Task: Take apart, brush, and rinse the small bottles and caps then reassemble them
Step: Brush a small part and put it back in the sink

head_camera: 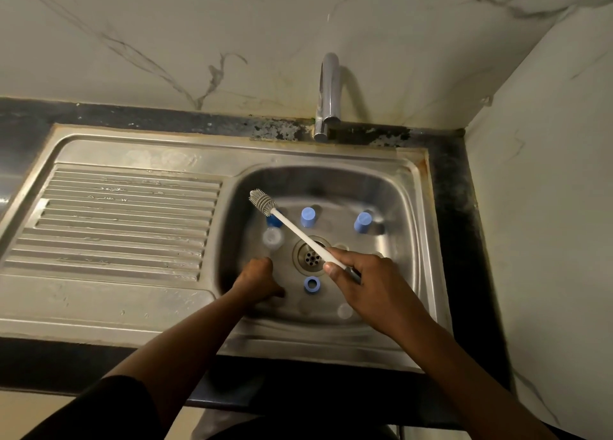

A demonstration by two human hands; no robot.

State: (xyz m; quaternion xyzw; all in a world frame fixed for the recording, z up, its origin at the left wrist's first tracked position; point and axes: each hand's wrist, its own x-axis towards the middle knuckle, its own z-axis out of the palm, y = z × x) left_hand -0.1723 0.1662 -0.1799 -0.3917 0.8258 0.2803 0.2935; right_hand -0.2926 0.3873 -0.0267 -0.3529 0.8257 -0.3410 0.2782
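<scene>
My right hand [358,280] grips the white handle of a thin bottle brush [292,229], whose grey bristle head points up and left over the sink basin [403,214]. My left hand [257,278] reaches down into the basin's left side with fingers curled; what it holds is hidden. A clear small bottle [273,238] stands by a dark blue cap [273,220]. Two light blue caps [307,216] [362,222] stand at the back. Near the drain [310,257] lies a blue cap [311,284] with its opening up. Another clear bottle [345,311] lies at the front.
A chrome tap [328,98] rises behind the basin with no water running. The ribbed steel drainboard [122,220] stretches to the left. Marble walls close in at the back and right, with a dark counter edge [457,207] between.
</scene>
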